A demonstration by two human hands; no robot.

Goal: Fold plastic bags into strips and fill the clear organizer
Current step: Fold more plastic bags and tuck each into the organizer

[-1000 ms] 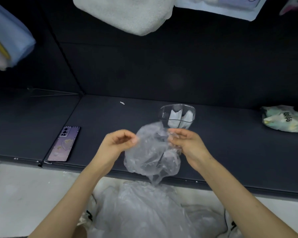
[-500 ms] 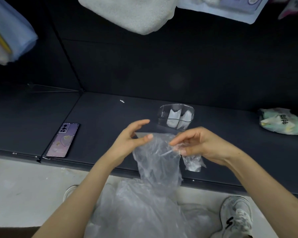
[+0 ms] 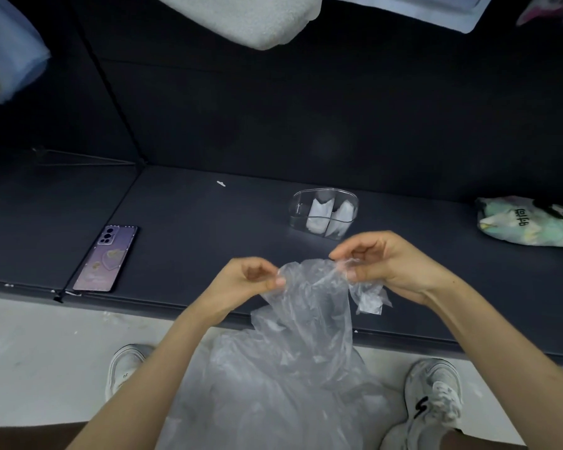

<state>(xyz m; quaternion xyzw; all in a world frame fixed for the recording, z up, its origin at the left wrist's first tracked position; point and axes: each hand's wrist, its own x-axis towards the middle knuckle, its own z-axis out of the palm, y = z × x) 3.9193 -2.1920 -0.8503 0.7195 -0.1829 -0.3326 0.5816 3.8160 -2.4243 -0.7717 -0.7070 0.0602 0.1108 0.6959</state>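
Dark navy padded platform is extending left to right beneath a matching dark padded back wall. A seam is dividing off its left section. Pale grey floor is bordering its near edge.

Dark desk across the middle of the frame. Flat at its left, near the front edge: purple phone, back up. Right of centre: clear organizer, upright, white strips inside. Small white scrap farther back, toward centre. Printed packet at far right. Below, pale floor with two white shoes.
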